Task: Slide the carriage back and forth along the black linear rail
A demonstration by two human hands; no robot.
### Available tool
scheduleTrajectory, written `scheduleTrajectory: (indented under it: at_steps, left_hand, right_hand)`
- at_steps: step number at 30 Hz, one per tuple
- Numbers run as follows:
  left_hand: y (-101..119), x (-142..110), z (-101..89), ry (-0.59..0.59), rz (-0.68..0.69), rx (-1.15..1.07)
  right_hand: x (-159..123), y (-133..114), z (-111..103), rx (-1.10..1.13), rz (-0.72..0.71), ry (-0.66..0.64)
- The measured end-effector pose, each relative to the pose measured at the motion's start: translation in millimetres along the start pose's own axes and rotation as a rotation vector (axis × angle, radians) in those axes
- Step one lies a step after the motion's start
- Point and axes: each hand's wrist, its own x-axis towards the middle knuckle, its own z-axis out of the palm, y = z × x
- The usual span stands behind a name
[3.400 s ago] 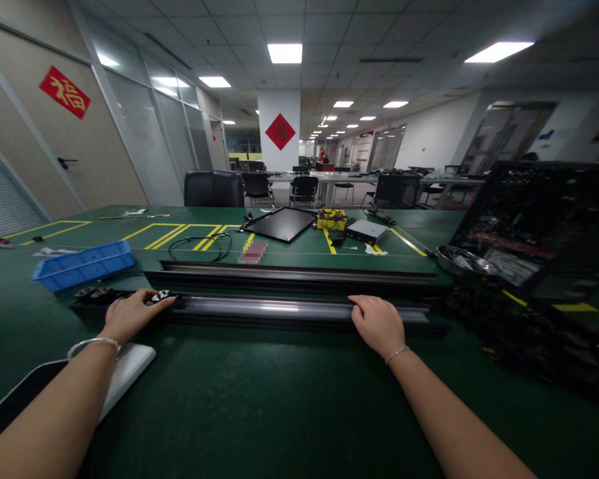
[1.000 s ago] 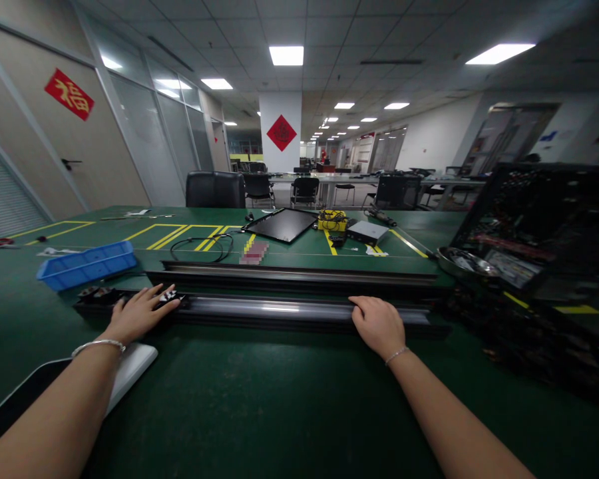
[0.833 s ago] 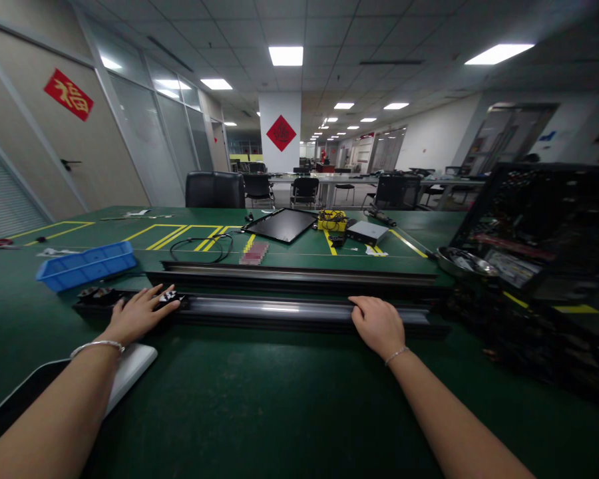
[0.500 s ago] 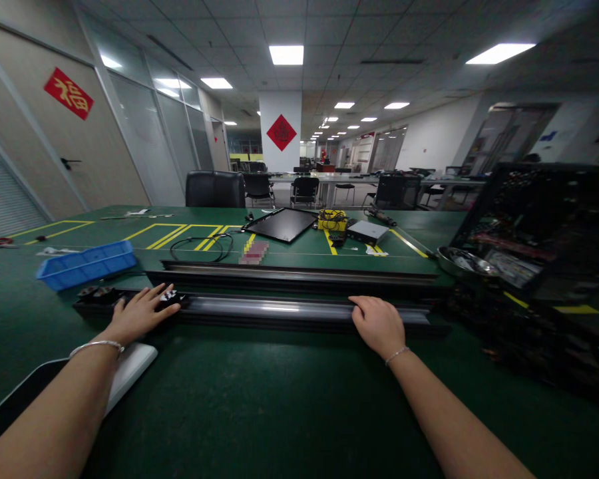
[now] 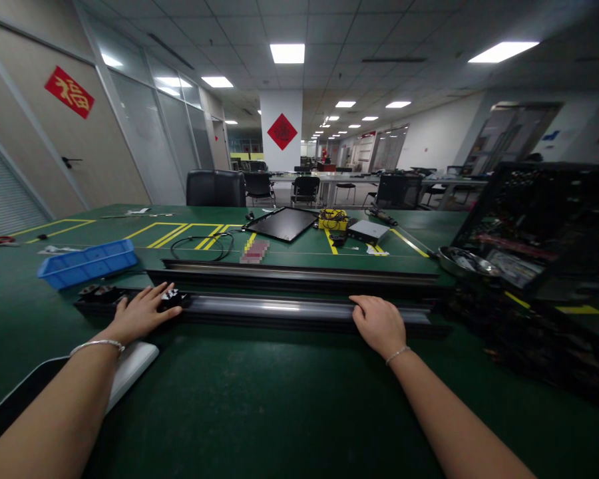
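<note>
A long black channel-shaped rail (image 5: 274, 307) with a shiny grey inner strip lies crosswise on the green table in front of me. My left hand (image 5: 140, 314) rests over its left part with fingers spread. Just beside those fingertips sits a small black-and-white part (image 5: 172, 299), partly covered. Small dark roller-like parts (image 5: 100, 293) stand at the rail's left end. Near the right end, my right hand (image 5: 380, 324) is closed over the rail, its fingers curled and their tips mostly hidden. A second black rail (image 5: 299, 275) lies parallel, just behind the first.
At the left is a blue plastic bin (image 5: 87, 263); a white-edged object (image 5: 132, 376) lies under my left forearm. Farther back are a black flat panel (image 5: 282, 223), a yellow box (image 5: 333, 219) and a grey box (image 5: 368, 231). A metal bowl (image 5: 466, 263) and dark equipment (image 5: 544, 226) stand right.
</note>
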Motion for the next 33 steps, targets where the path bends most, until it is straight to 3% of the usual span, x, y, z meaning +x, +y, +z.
scheduleTrajectory:
  at_steps: [33]
  left_hand:
    - [-12.4,8.5,11.6,0.051,0.069,-0.001]
  right_hand:
    - [-0.3,-1.3,-2.2,0.002,0.000,-0.002]
